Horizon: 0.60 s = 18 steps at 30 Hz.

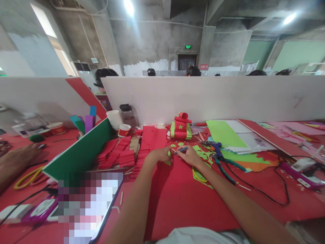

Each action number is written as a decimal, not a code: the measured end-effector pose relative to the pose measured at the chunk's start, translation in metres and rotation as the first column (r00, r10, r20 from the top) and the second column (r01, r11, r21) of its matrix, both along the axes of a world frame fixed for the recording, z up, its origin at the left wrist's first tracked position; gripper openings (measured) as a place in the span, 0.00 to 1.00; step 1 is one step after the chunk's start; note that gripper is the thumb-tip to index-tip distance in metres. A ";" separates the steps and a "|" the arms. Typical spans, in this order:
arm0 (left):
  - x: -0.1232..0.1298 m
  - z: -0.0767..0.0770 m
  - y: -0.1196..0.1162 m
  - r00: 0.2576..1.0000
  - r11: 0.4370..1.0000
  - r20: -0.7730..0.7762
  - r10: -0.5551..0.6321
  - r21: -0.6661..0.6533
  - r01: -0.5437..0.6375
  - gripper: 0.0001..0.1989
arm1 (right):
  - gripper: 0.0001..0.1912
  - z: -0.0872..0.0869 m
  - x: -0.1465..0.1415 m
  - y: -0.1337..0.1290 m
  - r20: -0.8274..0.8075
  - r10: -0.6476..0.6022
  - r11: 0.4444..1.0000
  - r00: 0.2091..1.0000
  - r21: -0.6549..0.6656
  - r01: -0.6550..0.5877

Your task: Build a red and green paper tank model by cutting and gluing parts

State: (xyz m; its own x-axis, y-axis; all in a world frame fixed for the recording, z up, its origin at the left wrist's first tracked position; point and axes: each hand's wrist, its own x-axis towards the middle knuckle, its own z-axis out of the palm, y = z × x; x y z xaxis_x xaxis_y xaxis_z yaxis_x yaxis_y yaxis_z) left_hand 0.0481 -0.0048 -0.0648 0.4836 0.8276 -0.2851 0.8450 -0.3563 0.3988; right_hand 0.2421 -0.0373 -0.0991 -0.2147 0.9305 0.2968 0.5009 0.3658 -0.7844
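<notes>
At red bench (299, 207), concrete wall (149, 40) beyond, left hand (162, 154) pinching green paper (169, 153), right hand (189, 155) pinching blue tool (182, 149), EXIT sign (188, 46)

A glaring white ceiling lamp (129, 7) flared overhead. Soft shadow darkened the red-covered bench (195, 203) beside the bare left forearm (135, 200). Pixel blocks masked the flat, bright screen (93, 203); the slim dark-blue tool (182, 149) looked blurred; edges stretched.

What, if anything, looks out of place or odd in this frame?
Green paper scraps lie strewn beside the right hand, and a white stick lies loose near the pliers, like untidy leftovers. Oddest is the lower-left screen, masked by coarse square blocks.
</notes>
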 end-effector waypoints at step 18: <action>0.000 0.000 0.000 1.000 1.000 -0.011 0.005 -0.008 -0.005 0.23 | 0.07 -0.002 0.000 -0.001 -0.004 -0.001 1.000 1.000 0.017 0.001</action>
